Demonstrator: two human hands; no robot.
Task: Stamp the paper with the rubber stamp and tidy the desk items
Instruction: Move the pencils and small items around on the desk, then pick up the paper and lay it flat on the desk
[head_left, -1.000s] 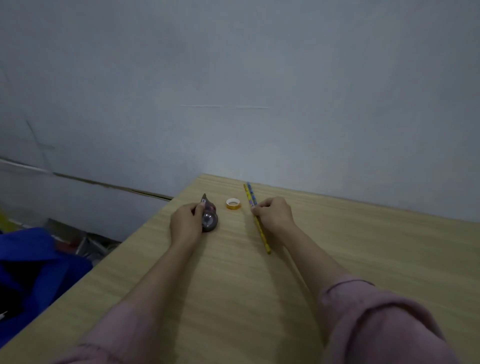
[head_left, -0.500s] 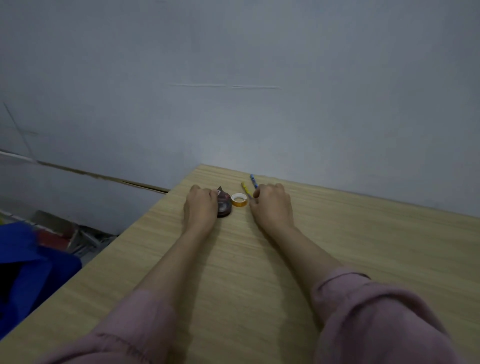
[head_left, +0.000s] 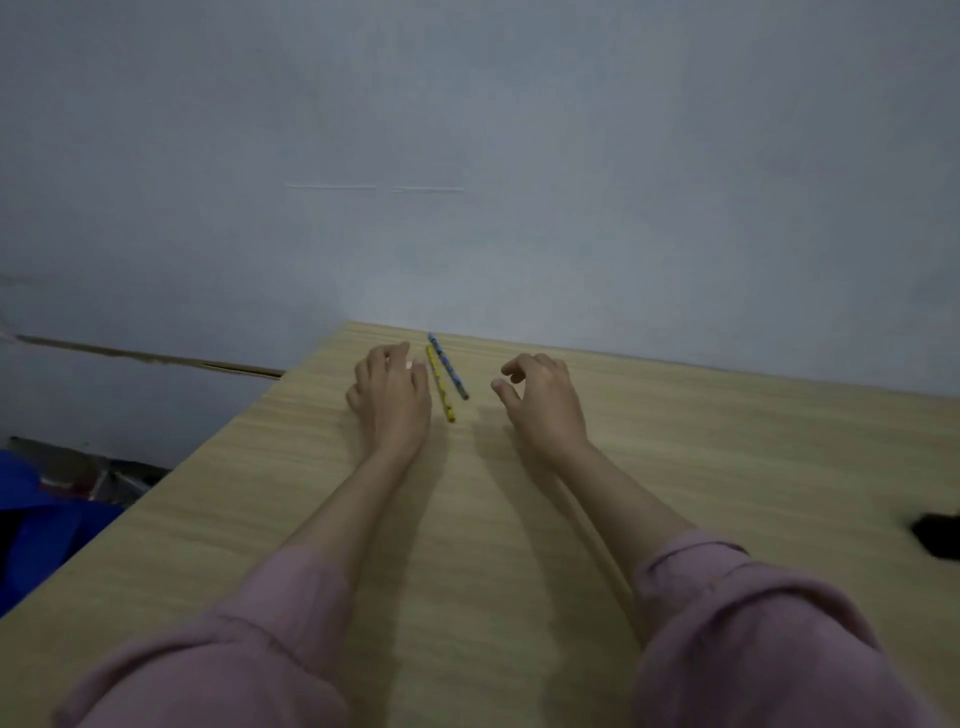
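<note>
- Left hand (head_left: 390, 400) is lying palm-down on the wooden desk (head_left: 727, 467), fingers curled at the far end; what they are covering, if anything, is hidden, so the grasp cannot be told.
- Right hand (head_left: 540, 397) is hovering just over the desk, thumb and fingers parted and curved, gripping nothing.
- Yellow pencil (head_left: 439, 383) is lying flat just right of the left hand's fingertips, nearly touching them.
- Blue pencil (head_left: 448, 367) is lying beside it on the side nearer the right hand, almost parallel, well short of that hand's thumb.
- Pink sleeves (head_left: 753, 623) are sitting pushed up both forearms.
- A dark object (head_left: 937, 535) is showing at the frame's edge, well right of the right hand; too cropped to identify.
</note>
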